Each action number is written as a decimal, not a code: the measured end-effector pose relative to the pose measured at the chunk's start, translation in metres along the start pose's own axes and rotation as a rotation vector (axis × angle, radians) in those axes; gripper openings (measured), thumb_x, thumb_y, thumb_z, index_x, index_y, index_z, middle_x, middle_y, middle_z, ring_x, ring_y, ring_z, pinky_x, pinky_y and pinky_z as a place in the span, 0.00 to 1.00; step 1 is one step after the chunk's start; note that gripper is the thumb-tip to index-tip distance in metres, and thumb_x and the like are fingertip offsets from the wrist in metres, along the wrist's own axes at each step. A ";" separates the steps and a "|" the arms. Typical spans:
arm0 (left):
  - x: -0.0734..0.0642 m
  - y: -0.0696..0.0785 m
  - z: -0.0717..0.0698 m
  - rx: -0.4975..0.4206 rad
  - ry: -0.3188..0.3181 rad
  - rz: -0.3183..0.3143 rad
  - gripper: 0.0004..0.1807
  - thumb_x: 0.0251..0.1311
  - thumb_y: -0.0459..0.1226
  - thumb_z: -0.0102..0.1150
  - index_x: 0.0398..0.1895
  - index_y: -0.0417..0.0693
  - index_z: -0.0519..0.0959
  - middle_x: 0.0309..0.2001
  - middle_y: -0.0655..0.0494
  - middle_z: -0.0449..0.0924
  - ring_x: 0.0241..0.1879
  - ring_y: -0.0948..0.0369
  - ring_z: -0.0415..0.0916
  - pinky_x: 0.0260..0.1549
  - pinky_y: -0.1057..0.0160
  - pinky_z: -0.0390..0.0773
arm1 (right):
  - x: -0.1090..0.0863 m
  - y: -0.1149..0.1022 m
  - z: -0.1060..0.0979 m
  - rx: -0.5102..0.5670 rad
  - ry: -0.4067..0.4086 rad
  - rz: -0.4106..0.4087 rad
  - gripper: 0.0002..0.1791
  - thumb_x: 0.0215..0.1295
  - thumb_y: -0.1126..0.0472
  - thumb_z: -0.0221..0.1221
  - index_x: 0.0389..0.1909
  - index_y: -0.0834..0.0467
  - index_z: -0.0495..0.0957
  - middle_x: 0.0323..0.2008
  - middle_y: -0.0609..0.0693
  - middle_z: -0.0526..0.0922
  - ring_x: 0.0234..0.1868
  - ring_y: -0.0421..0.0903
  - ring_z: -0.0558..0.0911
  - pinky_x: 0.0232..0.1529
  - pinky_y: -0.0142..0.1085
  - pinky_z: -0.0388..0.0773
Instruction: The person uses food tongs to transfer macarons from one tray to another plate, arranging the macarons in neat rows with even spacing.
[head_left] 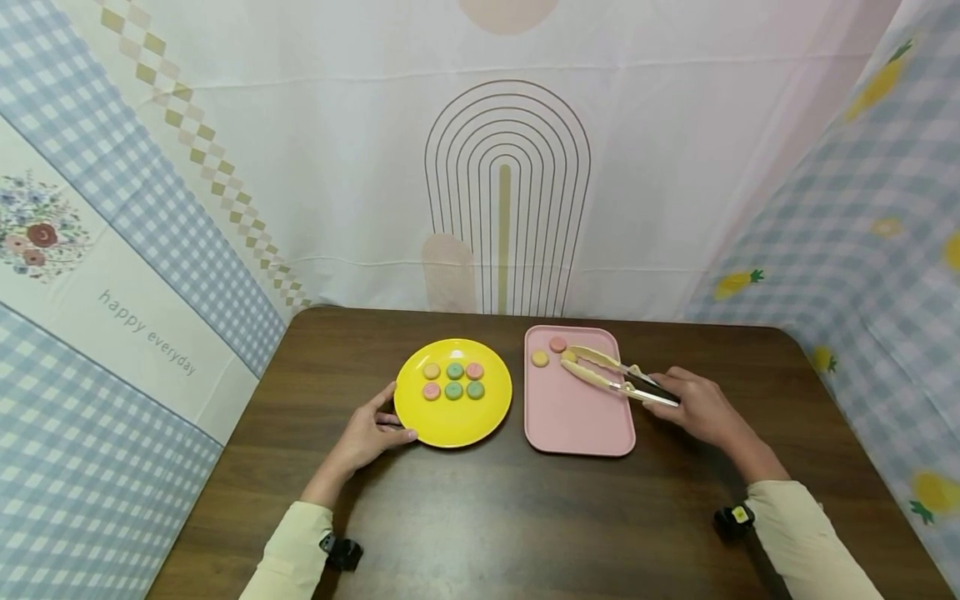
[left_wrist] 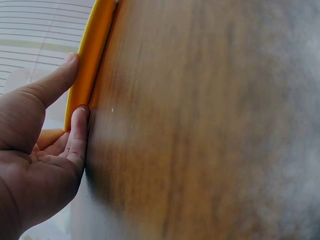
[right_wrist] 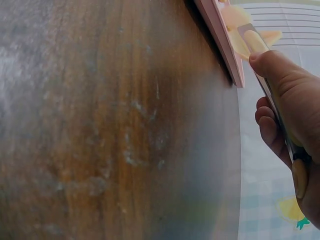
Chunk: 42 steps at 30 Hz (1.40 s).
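My left hand grips the left rim of a round yellow plate, thumb on the edge and fingers low against its side, as the left wrist view shows. Several small macaron-like rounds, such as a green one, lie on the plate in two rows. My right hand holds a pair of tongs with cream tips, reaching over a pink tray. A yellow round sits between the tong tips. Near it on the tray are a pink round and another yellow round.
Plate and tray stand side by side on a dark brown wooden table, near its back edge. Behind it hangs a white patterned cloth. Blue checked cloth hangs at the right side, with more at the left.
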<state>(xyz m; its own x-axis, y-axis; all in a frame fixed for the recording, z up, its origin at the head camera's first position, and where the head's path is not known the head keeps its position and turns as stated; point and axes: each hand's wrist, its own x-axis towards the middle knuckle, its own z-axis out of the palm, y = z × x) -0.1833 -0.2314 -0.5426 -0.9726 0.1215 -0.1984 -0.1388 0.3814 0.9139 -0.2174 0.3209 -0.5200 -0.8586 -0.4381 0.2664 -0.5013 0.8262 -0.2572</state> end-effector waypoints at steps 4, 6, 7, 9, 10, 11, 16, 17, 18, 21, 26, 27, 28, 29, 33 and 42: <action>0.000 0.001 0.000 0.004 -0.006 0.009 0.56 0.53 0.35 0.79 0.82 0.45 0.54 0.58 0.40 0.75 0.43 0.55 0.82 0.36 0.63 0.83 | -0.001 -0.002 -0.002 0.003 -0.013 0.019 0.25 0.60 0.56 0.73 0.54 0.68 0.84 0.38 0.52 0.80 0.29 0.41 0.74 0.29 0.38 0.74; 0.000 0.001 0.001 0.005 -0.008 0.010 0.56 0.54 0.35 0.79 0.82 0.45 0.54 0.57 0.40 0.76 0.42 0.55 0.82 0.37 0.64 0.83 | -0.001 -0.003 -0.003 0.000 -0.008 0.021 0.25 0.60 0.56 0.73 0.54 0.68 0.84 0.38 0.53 0.80 0.30 0.41 0.73 0.29 0.38 0.74; -0.001 0.001 0.001 0.004 -0.008 0.009 0.56 0.53 0.35 0.79 0.82 0.44 0.54 0.56 0.40 0.76 0.42 0.55 0.82 0.37 0.64 0.83 | -0.001 -0.004 -0.003 -0.002 -0.001 0.018 0.25 0.60 0.56 0.73 0.54 0.68 0.84 0.38 0.53 0.80 0.29 0.41 0.73 0.29 0.39 0.74; 0.000 0.001 0.001 0.005 -0.005 0.006 0.56 0.53 0.35 0.79 0.82 0.44 0.54 0.54 0.40 0.77 0.42 0.56 0.82 0.37 0.65 0.83 | -0.002 -0.005 -0.005 -0.011 0.025 0.003 0.25 0.59 0.57 0.74 0.53 0.69 0.84 0.38 0.53 0.80 0.29 0.41 0.73 0.28 0.39 0.74; 0.000 0.001 0.001 0.011 -0.008 0.011 0.56 0.54 0.35 0.78 0.82 0.43 0.53 0.53 0.39 0.77 0.41 0.56 0.82 0.36 0.65 0.83 | -0.002 -0.006 -0.005 -0.018 0.042 -0.009 0.25 0.58 0.57 0.74 0.52 0.69 0.84 0.38 0.53 0.80 0.29 0.41 0.73 0.28 0.39 0.74; 0.000 0.001 0.001 0.011 -0.007 0.011 0.56 0.54 0.35 0.78 0.82 0.43 0.53 0.53 0.39 0.77 0.41 0.56 0.82 0.36 0.65 0.83 | -0.002 -0.007 -0.006 -0.022 0.061 -0.022 0.25 0.57 0.58 0.75 0.51 0.69 0.84 0.38 0.52 0.79 0.29 0.40 0.73 0.27 0.39 0.74; 0.000 0.000 0.001 0.015 -0.014 0.022 0.55 0.55 0.35 0.78 0.81 0.41 0.53 0.52 0.37 0.77 0.41 0.56 0.82 0.36 0.65 0.83 | 0.001 -0.018 -0.010 -0.032 0.153 -0.093 0.24 0.51 0.61 0.77 0.49 0.67 0.85 0.36 0.50 0.78 0.28 0.39 0.73 0.25 0.38 0.74; 0.000 0.000 0.001 0.015 -0.014 0.022 0.55 0.55 0.35 0.77 0.81 0.41 0.53 0.53 0.37 0.77 0.41 0.56 0.82 0.36 0.65 0.83 | 0.002 -0.021 -0.011 -0.028 0.165 -0.105 0.24 0.51 0.62 0.77 0.48 0.67 0.85 0.36 0.50 0.78 0.28 0.39 0.73 0.25 0.37 0.74; -0.001 0.000 0.001 0.015 -0.014 0.023 0.55 0.55 0.35 0.77 0.81 0.41 0.53 0.53 0.37 0.77 0.41 0.56 0.82 0.36 0.65 0.83 | 0.004 -0.025 -0.012 -0.025 0.176 -0.118 0.24 0.50 0.62 0.77 0.48 0.67 0.86 0.36 0.50 0.78 0.27 0.39 0.73 0.25 0.37 0.74; -0.001 0.001 0.001 0.013 -0.010 0.019 0.55 0.55 0.35 0.78 0.82 0.42 0.53 0.55 0.38 0.76 0.42 0.55 0.82 0.36 0.65 0.83 | 0.011 -0.038 -0.016 -0.010 0.203 -0.155 0.24 0.49 0.63 0.77 0.48 0.68 0.86 0.36 0.51 0.79 0.27 0.38 0.73 0.23 0.36 0.73; -0.001 0.001 0.001 0.010 -0.004 0.014 0.55 0.54 0.35 0.78 0.82 0.44 0.53 0.57 0.39 0.75 0.43 0.54 0.82 0.37 0.65 0.83 | 0.025 -0.062 -0.018 0.042 0.218 -0.208 0.25 0.49 0.62 0.78 0.48 0.68 0.86 0.35 0.51 0.78 0.26 0.36 0.70 0.22 0.32 0.71; -0.001 0.001 0.001 0.009 -0.005 0.016 0.55 0.54 0.35 0.78 0.82 0.44 0.53 0.57 0.39 0.74 0.43 0.54 0.81 0.37 0.65 0.83 | 0.027 -0.066 -0.017 0.053 0.218 -0.220 0.25 0.49 0.62 0.78 0.48 0.68 0.86 0.34 0.51 0.78 0.26 0.36 0.70 0.22 0.32 0.71; -0.001 0.000 0.001 0.009 -0.005 0.018 0.55 0.55 0.35 0.78 0.82 0.44 0.53 0.58 0.39 0.74 0.43 0.54 0.81 0.37 0.65 0.83 | 0.030 -0.071 -0.017 0.065 0.215 -0.228 0.25 0.50 0.62 0.78 0.49 0.67 0.86 0.34 0.50 0.78 0.26 0.36 0.70 0.22 0.31 0.70; -0.002 0.000 0.001 0.009 -0.006 0.020 0.55 0.55 0.35 0.78 0.82 0.44 0.53 0.58 0.39 0.74 0.43 0.54 0.82 0.37 0.64 0.83 | 0.032 -0.076 -0.016 0.077 0.210 -0.239 0.25 0.50 0.62 0.78 0.49 0.67 0.85 0.35 0.50 0.78 0.26 0.36 0.70 0.22 0.30 0.70; -0.002 0.000 0.001 0.004 -0.006 0.018 0.55 0.55 0.35 0.78 0.82 0.45 0.53 0.57 0.40 0.75 0.43 0.55 0.82 0.38 0.64 0.83 | 0.041 -0.095 -0.009 0.119 0.206 -0.300 0.25 0.50 0.62 0.78 0.50 0.64 0.86 0.35 0.48 0.78 0.27 0.36 0.71 0.23 0.30 0.71; -0.002 0.000 0.000 0.010 -0.017 0.041 0.55 0.56 0.36 0.77 0.82 0.41 0.52 0.55 0.36 0.76 0.43 0.54 0.83 0.36 0.65 0.83 | 0.061 -0.134 0.014 0.193 0.109 -0.388 0.21 0.53 0.61 0.77 0.50 0.60 0.87 0.31 0.45 0.77 0.27 0.37 0.72 0.25 0.27 0.72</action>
<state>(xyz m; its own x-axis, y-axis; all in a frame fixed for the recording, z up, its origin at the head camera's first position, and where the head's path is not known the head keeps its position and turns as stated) -0.1812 -0.2320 -0.5417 -0.9741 0.1525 -0.1672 -0.0974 0.3845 0.9180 -0.2044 0.1785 -0.4826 -0.5916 -0.6540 0.4715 -0.8040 0.5221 -0.2846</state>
